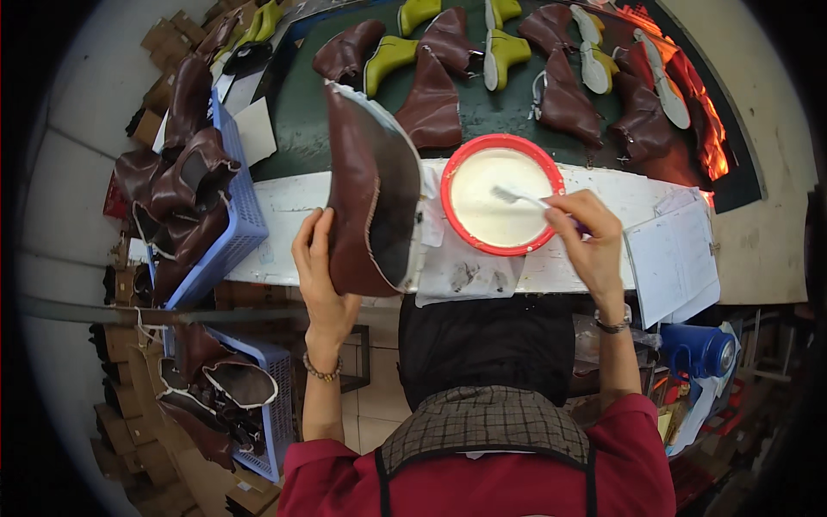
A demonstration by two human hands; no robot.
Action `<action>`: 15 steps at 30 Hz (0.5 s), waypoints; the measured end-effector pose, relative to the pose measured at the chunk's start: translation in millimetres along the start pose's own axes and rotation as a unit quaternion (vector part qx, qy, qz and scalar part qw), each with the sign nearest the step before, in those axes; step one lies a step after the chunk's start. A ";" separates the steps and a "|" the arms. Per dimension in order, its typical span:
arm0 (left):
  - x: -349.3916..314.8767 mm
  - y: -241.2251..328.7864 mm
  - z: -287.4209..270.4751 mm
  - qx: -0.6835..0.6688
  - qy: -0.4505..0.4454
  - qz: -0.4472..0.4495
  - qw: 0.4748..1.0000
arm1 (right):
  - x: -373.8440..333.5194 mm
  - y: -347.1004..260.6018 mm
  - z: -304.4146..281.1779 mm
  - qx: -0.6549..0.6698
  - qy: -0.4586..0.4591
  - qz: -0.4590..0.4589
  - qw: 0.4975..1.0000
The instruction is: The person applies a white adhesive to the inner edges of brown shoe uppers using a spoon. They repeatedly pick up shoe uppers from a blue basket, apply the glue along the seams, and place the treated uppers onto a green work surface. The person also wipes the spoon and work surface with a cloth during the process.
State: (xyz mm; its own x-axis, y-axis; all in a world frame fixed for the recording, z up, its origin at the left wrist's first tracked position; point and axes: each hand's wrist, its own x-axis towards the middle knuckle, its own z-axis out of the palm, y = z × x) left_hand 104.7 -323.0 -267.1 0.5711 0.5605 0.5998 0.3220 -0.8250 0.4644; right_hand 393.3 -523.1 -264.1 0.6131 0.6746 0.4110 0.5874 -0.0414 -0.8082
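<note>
- While the left hand [323, 280] grips a brown boot upper [351, 185],
- the right hand [590, 234] pinches a brush [508, 196] over a red bowl [447, 196] of white liquid [491, 220].

The place is a shoemaking workshop. Brown boot uppers [432, 105] and lime-green foot forms [512, 52] line a dark green surface [297, 116] at twelve o'clock. More uppers [164, 202] fill blue crates [246, 220] at nine and eight. A red-rimmed tub [446, 185] of white liquid [482, 215] stands toward two; cardboard boxes [162, 36] pile up between ten and eleven.
</note>
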 end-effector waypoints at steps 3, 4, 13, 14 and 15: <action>2.4 17.7 3.7 -0.031 -0.029 0.036 0.998 | 6.4 -14.6 8.9 0.035 -0.033 -0.021 0.999; 1.8 20.6 4.9 -0.045 -0.035 0.047 0.997 | 8.9 -11.9 9.6 0.032 -0.035 -0.025 0.999; 2.4 32.9 12.1 -0.103 0.007 0.084 0.991 | 35.8 -10.6 4.0 0.023 0.032 -0.127 0.991; 5.8 33.0 16.4 -0.097 0.031 0.084 0.991 | 28.1 -11.3 4.2 0.026 0.021 -0.128 0.991; 8.9 35.8 20.3 -0.097 0.046 0.075 0.991 | 19.6 -11.7 5.8 0.027 0.010 -0.130 0.991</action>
State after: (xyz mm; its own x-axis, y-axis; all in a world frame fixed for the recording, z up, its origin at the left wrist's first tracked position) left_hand 136.6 -349.0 -258.4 0.5271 0.4437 0.7248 0.0821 -0.8755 0.4763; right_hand 395.4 -505.1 -249.1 0.4548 0.6433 0.6159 0.6985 0.1713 -0.6948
